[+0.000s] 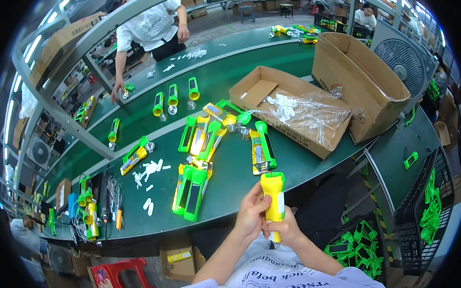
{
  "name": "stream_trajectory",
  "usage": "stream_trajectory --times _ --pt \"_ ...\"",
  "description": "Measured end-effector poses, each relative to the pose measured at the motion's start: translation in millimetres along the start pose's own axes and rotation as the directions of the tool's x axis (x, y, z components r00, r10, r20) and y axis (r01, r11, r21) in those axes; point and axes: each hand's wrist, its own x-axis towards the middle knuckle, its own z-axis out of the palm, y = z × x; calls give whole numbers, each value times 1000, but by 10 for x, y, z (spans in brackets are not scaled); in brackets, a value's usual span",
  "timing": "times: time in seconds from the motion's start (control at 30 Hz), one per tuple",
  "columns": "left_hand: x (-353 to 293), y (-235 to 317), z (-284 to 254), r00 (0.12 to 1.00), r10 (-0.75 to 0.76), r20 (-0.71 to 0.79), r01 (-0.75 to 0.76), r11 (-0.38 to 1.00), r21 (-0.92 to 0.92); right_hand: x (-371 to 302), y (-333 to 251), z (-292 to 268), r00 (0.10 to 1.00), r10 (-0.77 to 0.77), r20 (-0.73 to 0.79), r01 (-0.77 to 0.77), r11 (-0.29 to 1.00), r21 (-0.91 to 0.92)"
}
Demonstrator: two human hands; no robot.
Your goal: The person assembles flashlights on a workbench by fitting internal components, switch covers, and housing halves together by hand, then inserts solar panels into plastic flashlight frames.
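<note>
In front of my chest, just off the near table edge, a yellow flashlight (274, 193) with a green rim at its head stands roughly upright. My left hand (251, 214) is wrapped round its left side, the thumb pressed on the body. Its lower end is gripped by my right hand (288, 227). Right beyond it on the table lies a green-and-yellow flashlight (263, 145) with a dark panel. To the left is a stack of similar flashlights (195, 191), and more of them form a pile (205, 137) behind.
Small white plastic parts (150, 169) lie scattered on the green table. An open cardboard tray (301, 136) and a tall carton (358, 83) stand at the right. Below are a black crate (403, 224) of green parts and a red stool (133, 279). Across the conveyor works another person (148, 30).
</note>
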Motion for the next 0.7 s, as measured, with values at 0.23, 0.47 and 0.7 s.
stream_trajectory --times 0.23,0.47,0.7 --pt "-64 48 -23 995 61 78 -61 998 -7 -5 -98 83 998 70 -8 -69 997 35" --pt "-125 69 30 997 67 -37 -69 996 -48 20 -73 163 998 57 -5 -57 997 -53" --pt "-109 103 -53 995 95 33 -95 995 2 28 -143 152 998 44 35 -41 996 -77"
